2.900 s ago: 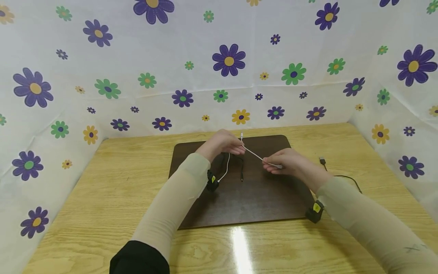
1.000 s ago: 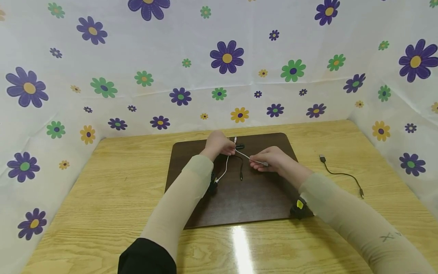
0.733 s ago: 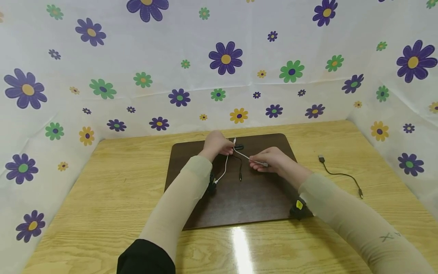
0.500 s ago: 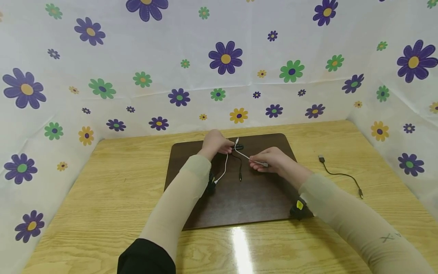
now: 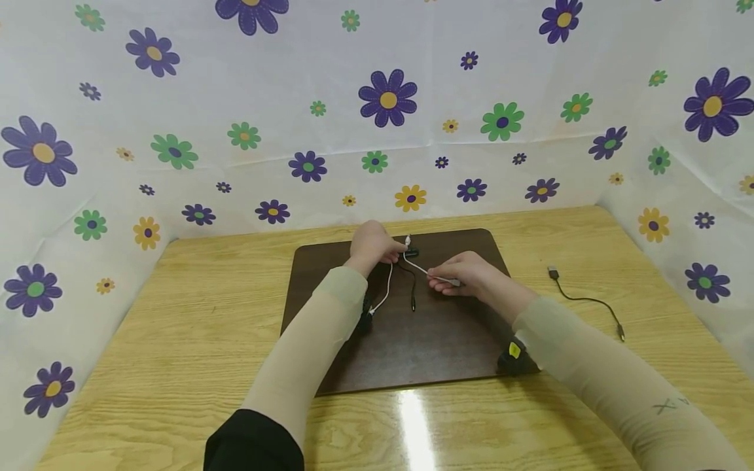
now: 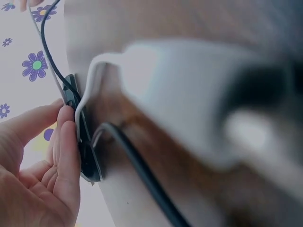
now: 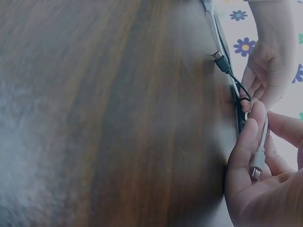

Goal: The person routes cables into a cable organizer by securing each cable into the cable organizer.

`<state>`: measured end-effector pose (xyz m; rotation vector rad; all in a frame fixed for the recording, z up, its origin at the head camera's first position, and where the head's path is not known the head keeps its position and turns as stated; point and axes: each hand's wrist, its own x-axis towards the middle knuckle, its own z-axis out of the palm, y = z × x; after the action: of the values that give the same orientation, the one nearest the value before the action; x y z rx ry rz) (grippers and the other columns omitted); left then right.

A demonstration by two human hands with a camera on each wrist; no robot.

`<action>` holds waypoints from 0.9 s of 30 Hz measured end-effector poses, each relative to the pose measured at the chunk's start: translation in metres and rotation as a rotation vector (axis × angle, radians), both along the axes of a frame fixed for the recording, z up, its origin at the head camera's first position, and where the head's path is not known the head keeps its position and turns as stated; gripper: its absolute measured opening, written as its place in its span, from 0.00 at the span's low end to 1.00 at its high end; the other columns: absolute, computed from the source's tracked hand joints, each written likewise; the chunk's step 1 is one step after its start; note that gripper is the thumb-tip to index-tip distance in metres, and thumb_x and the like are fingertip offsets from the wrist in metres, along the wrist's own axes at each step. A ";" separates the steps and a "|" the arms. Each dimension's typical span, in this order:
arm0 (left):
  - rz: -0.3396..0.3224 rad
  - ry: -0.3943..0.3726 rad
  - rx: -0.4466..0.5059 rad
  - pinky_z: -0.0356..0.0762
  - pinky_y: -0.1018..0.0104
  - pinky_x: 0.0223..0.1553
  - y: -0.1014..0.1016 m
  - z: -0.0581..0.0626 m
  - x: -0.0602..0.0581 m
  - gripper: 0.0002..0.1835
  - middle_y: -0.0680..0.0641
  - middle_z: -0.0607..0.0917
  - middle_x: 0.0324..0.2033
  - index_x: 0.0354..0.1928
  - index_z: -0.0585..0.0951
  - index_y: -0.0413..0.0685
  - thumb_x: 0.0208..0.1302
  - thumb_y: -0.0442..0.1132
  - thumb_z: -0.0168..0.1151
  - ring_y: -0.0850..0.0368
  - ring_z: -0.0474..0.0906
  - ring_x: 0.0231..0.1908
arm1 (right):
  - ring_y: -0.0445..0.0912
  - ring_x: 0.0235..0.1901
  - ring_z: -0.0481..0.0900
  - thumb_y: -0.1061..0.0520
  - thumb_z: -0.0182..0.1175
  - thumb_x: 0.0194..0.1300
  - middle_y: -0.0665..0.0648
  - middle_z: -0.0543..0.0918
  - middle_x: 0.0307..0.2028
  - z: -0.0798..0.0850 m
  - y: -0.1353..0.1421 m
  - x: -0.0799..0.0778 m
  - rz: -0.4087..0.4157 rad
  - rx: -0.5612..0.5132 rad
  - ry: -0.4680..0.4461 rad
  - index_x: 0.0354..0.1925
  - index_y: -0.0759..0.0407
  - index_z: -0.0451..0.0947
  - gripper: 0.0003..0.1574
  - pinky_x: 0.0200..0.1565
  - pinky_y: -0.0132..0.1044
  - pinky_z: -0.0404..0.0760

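My left hand (image 5: 372, 247) is at the back of the dark brown board (image 5: 448, 340). Thumb and fingertips pinch a thin white cable right at a black cable holder (image 6: 90, 161), a narrow strip near the board's edge. My right hand (image 5: 465, 275) grips the same white cable (image 5: 417, 265) close to its small metal-tipped plug (image 7: 258, 163), which lies across the fingers. Another white stretch of cable (image 5: 389, 284) runs down from the holder towards the left wrist; a large white plug (image 6: 165, 90) looms blurred in the left wrist view. A black cable (image 5: 414, 291) also hangs from the holder.
A separate short black USB cable (image 5: 589, 299) lies on the light wooden table (image 5: 194, 340) right of the board. White cloth (image 5: 265, 98) printed with flowers stands behind and at both sides. Wrist cameras such as the black one (image 5: 514, 356) sit close over the board.
Since the earliest frame both hands have shifted left, and the right hand has come nearer the left. The straight white cable between them now bends. Over the last half second both hands stay nearly still.
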<state>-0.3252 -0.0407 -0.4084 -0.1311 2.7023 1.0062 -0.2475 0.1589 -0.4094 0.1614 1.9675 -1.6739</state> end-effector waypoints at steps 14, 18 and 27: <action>-0.029 0.047 -0.010 0.87 0.69 0.28 0.005 0.005 0.006 0.08 0.46 0.92 0.25 0.30 0.92 0.41 0.65 0.37 0.76 0.63 0.82 0.18 | 0.34 0.24 0.83 0.59 0.62 0.78 0.45 0.87 0.23 0.005 0.000 0.000 -0.010 0.047 0.025 0.55 0.75 0.83 0.19 0.35 0.27 0.86; -0.059 0.070 -0.023 0.85 0.70 0.28 0.004 0.003 0.005 0.07 0.45 0.93 0.28 0.33 0.93 0.42 0.66 0.38 0.76 0.64 0.82 0.19 | 0.34 0.24 0.83 0.59 0.62 0.77 0.45 0.87 0.23 0.002 0.003 0.000 -0.018 0.041 0.027 0.53 0.75 0.84 0.18 0.34 0.26 0.86; -0.084 0.091 0.049 0.87 0.69 0.29 0.003 0.002 0.004 0.04 0.42 0.94 0.30 0.36 0.92 0.41 0.66 0.36 0.76 0.64 0.82 0.19 | 0.33 0.24 0.83 0.59 0.63 0.77 0.45 0.87 0.23 -0.001 0.004 0.000 -0.017 0.041 0.044 0.54 0.75 0.83 0.18 0.34 0.25 0.86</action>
<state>-0.3209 -0.0375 -0.4066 0.0381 2.7363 1.0767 -0.2473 0.1631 -0.4100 0.1584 2.0389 -1.6618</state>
